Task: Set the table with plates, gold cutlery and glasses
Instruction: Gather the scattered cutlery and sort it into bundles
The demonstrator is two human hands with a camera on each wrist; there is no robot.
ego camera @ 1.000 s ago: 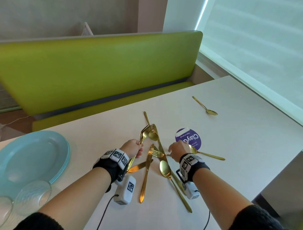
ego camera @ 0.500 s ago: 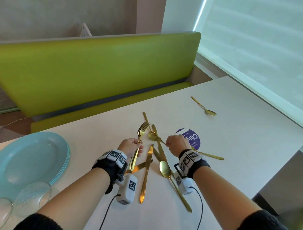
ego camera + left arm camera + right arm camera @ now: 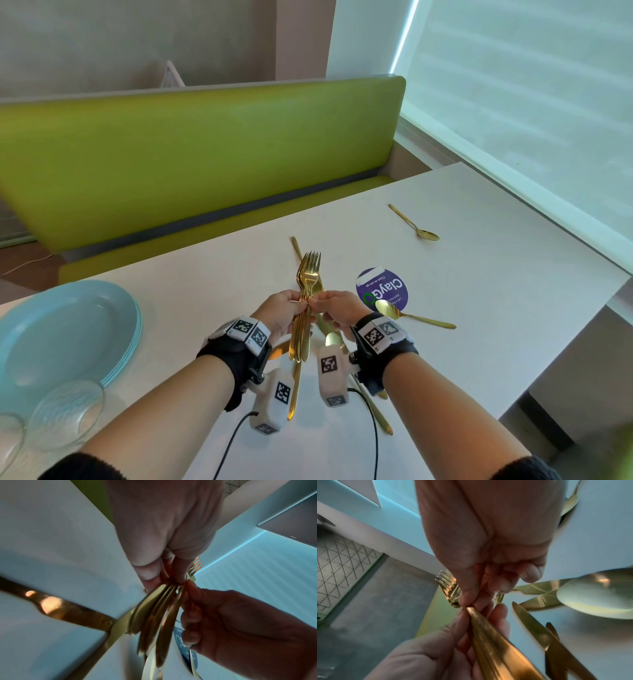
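Observation:
A stack of gold forks (image 3: 307,294) stands lifted above the white table (image 3: 479,291), tines pointing away from me. My left hand (image 3: 284,313) grips the stack's handles (image 3: 154,615). My right hand (image 3: 334,308) pinches the same handles (image 3: 488,628) from the right side. Under my wrists lie gold knives (image 3: 294,390) and a large gold spoon (image 3: 334,341), partly hidden. Another gold spoon (image 3: 411,317) lies to the right of my right wrist, and a small gold spoon (image 3: 416,226) lies far right. Stacked light blue plates (image 3: 58,335) sit at left with clear glasses (image 3: 65,414) in front.
A round purple sticker (image 3: 383,291) is on the table beside my right hand. A green bench (image 3: 191,154) runs along the table's far side. The table's right edge (image 3: 565,359) drops off near a bright window blind (image 3: 531,85).
My right hand lifted a fork from the pile and brought it left to the forks in my left hand. Both hands now hold one stack, raised higher.

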